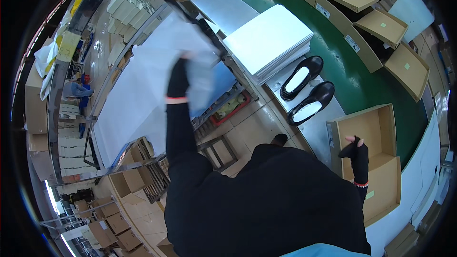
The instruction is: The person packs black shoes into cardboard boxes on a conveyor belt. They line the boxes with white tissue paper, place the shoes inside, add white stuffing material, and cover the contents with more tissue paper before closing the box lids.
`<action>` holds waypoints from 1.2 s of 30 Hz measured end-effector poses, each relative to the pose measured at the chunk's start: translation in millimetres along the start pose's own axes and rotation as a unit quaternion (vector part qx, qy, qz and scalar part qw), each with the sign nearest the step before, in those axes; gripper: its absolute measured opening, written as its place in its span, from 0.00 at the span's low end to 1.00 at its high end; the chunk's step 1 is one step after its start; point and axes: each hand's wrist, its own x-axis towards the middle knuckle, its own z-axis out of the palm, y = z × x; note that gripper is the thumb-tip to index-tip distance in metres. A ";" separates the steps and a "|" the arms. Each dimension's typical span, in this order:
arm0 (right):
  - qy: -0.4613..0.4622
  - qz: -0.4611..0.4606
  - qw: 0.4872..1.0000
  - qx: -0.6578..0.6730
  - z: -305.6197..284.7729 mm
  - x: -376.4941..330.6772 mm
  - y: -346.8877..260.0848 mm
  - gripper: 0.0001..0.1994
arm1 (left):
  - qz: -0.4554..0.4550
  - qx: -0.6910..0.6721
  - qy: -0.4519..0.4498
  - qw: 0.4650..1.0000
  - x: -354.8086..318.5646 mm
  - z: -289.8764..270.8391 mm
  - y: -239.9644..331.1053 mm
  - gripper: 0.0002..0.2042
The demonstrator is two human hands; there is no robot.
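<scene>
My left hand (180, 77), in a black fingerless glove, is at the white sheets on the left. Its fingers are closed on a thin sheet of white paper (201, 78), which is smeared by motion and hangs beside the hand. Below it, more white paper (131, 100) covers a stand. My right hand (354, 154), gloved the same way, hovers over the side of an open brown shoe box (384, 131). Its fingers are loosely bent and apart, with nothing seen in them. A pair of black shoes (312, 102) with white insides stands on the metal ledge.
A thick stack of white paper (269, 40) sits on the metal ledge (328, 138), beyond the shoes. Alongside runs a green conveyor belt (354, 74). Several opened shoe boxes (352, 43) line its far side. Metal frame posts (59, 74) rise at the left.
</scene>
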 end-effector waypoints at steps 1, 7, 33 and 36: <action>-0.022 0.027 0.996 0.083 19.5 4.0 -14.3 0.26 | -0.107 -0.108 -0.110 0.982 -0.8 65.8 9.3 0.16; 0.054 -0.076 0.962 -0.257 69.2 39.8 -40.7 0.24 | -0.116 -0.028 -0.594 0.795 -23.6 338.5 71.3 0.16; 0.601 -0.089 0.789 0.087 -193.5 -386.3 185.6 0.23 | 0.369 0.344 -0.361 0.785 103.0 596.6 -84.7 0.22; 0.589 -0.130 0.770 0.208 -187.9 -425.1 197.5 0.23 | 0.348 0.252 -0.337 0.838 121.7 614.5 -89.7 0.16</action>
